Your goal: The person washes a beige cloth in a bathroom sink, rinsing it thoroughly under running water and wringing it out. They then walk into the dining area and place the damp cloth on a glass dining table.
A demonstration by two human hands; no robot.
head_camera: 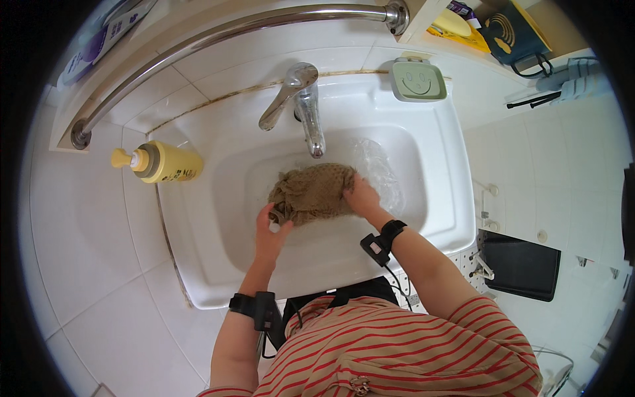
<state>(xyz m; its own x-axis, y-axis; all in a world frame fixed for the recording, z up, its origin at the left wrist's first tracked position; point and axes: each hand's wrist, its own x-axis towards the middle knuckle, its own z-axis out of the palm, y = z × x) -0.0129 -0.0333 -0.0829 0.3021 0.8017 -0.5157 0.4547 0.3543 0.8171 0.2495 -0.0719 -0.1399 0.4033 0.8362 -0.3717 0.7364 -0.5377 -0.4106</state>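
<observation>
A wet-looking brown textured cloth (317, 191) lies bunched in the basin of the white sink (317, 258), below the faucet spout. My left hand (270, 238) curves its thumb and fingers around the cloth's crumpled lower-left corner, with a small gap by the palm. At the opposite end, my right hand (363, 196) grips the cloth's right edge, its fingertips partly hidden against the fabric. Beside that hand is a transparent, rippled patch (379, 168), either water or clear plastic; I cannot tell which. The chrome single-lever faucet (310, 109) stands behind the cloth.
A yellow pump bottle (171, 161) sits on the sink's left rim. On the back right corner is a green soap dish (419, 80) with a smiling face. A chrome rail (238, 31) crosses above the sink. Shelf items include a dark blue box (513, 33). Black devices are strapped to both forearms.
</observation>
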